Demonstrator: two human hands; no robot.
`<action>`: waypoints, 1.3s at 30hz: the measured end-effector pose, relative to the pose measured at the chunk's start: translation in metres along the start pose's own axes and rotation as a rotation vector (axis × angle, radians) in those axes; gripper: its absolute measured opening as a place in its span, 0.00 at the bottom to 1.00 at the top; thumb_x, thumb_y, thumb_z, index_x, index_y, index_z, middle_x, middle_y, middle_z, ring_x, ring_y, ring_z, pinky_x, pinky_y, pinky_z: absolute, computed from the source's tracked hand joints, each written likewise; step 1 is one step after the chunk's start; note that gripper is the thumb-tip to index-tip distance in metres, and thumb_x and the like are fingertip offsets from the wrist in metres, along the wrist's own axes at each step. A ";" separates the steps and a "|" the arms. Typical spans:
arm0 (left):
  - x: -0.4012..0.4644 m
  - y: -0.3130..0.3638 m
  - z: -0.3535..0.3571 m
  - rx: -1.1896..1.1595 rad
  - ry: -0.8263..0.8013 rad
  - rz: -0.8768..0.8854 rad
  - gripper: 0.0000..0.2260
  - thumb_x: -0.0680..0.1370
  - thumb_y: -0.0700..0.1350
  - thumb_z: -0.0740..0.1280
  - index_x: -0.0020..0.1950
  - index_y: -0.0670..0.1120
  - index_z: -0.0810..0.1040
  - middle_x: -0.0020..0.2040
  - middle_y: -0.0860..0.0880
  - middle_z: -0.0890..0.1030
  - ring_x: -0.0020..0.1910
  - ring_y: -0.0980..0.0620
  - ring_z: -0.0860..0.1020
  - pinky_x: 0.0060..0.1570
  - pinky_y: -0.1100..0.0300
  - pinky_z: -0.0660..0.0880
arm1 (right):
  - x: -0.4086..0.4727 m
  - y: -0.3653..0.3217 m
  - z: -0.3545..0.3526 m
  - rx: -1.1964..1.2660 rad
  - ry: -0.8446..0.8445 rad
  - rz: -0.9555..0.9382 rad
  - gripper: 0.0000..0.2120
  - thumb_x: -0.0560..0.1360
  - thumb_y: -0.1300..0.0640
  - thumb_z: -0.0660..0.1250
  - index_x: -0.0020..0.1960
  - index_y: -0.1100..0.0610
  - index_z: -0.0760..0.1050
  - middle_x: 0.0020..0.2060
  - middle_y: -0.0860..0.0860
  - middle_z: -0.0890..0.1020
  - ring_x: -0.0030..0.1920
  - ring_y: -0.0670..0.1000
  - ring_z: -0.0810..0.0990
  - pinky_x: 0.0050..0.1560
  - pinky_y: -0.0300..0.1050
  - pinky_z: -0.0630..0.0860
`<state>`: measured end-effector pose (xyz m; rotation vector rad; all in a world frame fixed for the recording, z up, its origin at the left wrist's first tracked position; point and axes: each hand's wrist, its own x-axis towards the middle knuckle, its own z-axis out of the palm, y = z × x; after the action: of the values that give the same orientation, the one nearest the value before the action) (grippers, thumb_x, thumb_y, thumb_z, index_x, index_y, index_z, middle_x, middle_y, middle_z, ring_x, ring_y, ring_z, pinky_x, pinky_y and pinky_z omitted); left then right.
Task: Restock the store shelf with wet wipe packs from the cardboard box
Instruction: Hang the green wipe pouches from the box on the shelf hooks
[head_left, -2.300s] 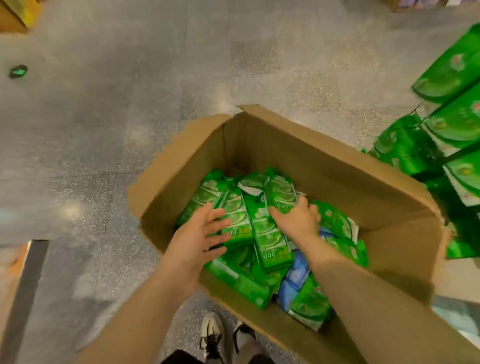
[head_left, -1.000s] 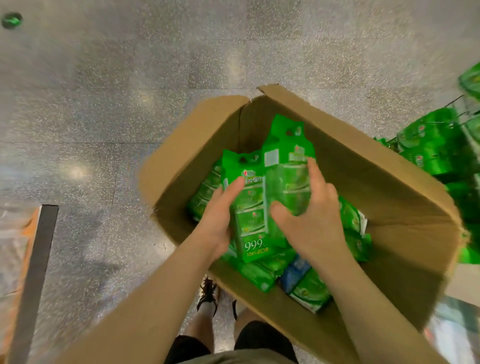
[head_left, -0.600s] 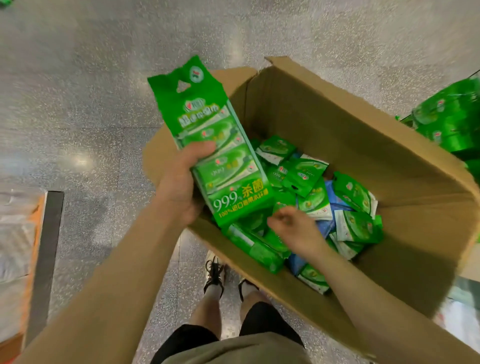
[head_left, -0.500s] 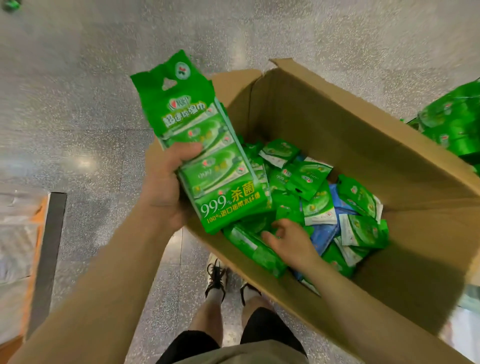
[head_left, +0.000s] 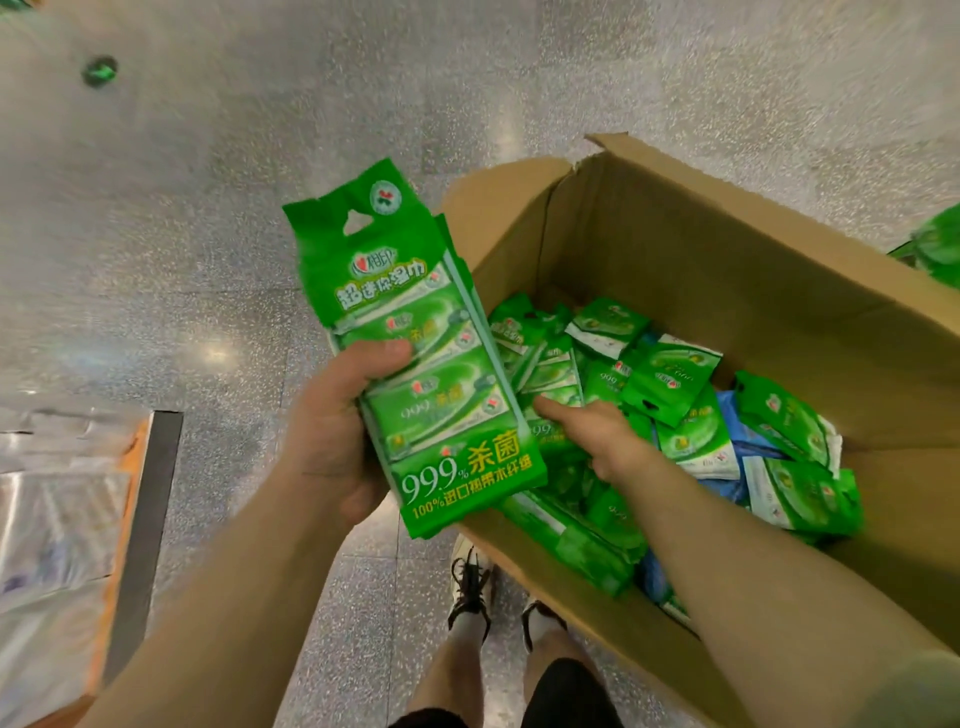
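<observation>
Green plastic multipack of wet wipes (head_left: 415, 358) sits clamped between thumb and curled fingers of the left hand (head_left: 332, 441), held clear of the brown cardboard box (head_left: 779, 291), seemingly so the right hand (head_left: 587, 431), fingers loosely extended and gripping nothing yet, can reach another pack.

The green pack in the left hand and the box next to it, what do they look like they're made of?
The green pack looks like thin glossy plastic film: it shines and crinkles at its punched hanging tab. The box looks like plain brown cardboard, matte, with creased flaps and a rough torn edge. The left hand grips the pack.
</observation>
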<state>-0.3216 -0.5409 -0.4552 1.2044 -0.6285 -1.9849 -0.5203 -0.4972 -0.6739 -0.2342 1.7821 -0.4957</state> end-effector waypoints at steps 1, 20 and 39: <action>-0.003 0.002 0.000 0.012 -0.010 -0.017 0.11 0.65 0.41 0.69 0.46 0.47 0.86 0.48 0.43 0.86 0.44 0.43 0.85 0.45 0.48 0.81 | -0.005 -0.001 -0.004 0.042 -0.037 0.000 0.51 0.68 0.39 0.79 0.79 0.63 0.61 0.75 0.59 0.70 0.73 0.61 0.71 0.72 0.57 0.69; -0.174 -0.014 0.174 0.337 -0.504 -0.506 0.19 0.69 0.47 0.67 0.58 0.41 0.81 0.52 0.37 0.84 0.44 0.39 0.85 0.57 0.42 0.76 | -0.426 0.131 -0.160 0.857 0.754 -0.404 0.09 0.83 0.54 0.65 0.53 0.58 0.80 0.42 0.55 0.86 0.33 0.39 0.84 0.31 0.33 0.77; -0.547 -0.239 0.393 1.306 -1.226 0.144 0.19 0.84 0.36 0.51 0.72 0.26 0.56 0.75 0.30 0.59 0.75 0.38 0.60 0.60 0.59 0.56 | -0.739 0.485 -0.247 1.296 1.604 -0.773 0.11 0.79 0.55 0.67 0.56 0.61 0.79 0.39 0.47 0.88 0.36 0.43 0.85 0.36 0.42 0.82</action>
<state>-0.5842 0.0512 -0.1530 0.2366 -2.7699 -1.9386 -0.5099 0.2880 -0.1979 0.6207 2.2119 -2.8130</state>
